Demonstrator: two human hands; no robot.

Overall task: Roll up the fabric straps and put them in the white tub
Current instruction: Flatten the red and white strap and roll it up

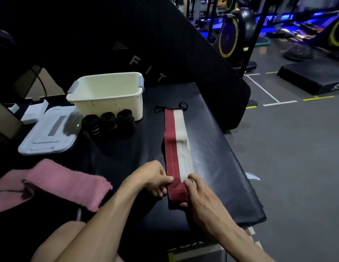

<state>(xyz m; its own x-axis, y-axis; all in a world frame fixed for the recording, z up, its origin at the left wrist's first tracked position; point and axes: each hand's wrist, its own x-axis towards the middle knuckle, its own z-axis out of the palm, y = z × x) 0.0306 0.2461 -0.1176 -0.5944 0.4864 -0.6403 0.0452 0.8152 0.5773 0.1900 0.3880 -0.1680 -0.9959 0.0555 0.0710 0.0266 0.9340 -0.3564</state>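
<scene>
**Two hands at the near end of a red and white strap**

A long red and white strap [177, 146] lies flat on the black padded desk [218, 167]. It runs away from the person, and its far end has thin black loops [181, 106]. The near end is folded over a little.

The left hand [151, 178] holds the left edge of that fold. Its thumb is on top and its fingers [155, 191] are curled under, so it pinches the strap. The right hand [200, 201] is on the right edge. Its fingers lie bent over the strap and the thumb is tucked at the near end, so it grips the strap too.

The white tub [108, 95] stands open at the far left of the desk, well apart from the hands. It has grey handles. I cannot see anything inside it. Three dark rolled straps [108, 122] sit in a row just in front of the tub, touching or almost touching it. The tub's white lid [47, 133] lies flat to the left of them.

A pink cloth [57, 184] lies near the left arm. A bare knee shows at the bottom. Behind the desk leans a big black pad [146, 44] with letters on it. On the right is a grey floor [297, 167] with painted lines and exercise bikes [235, 35] far back.
</scene>
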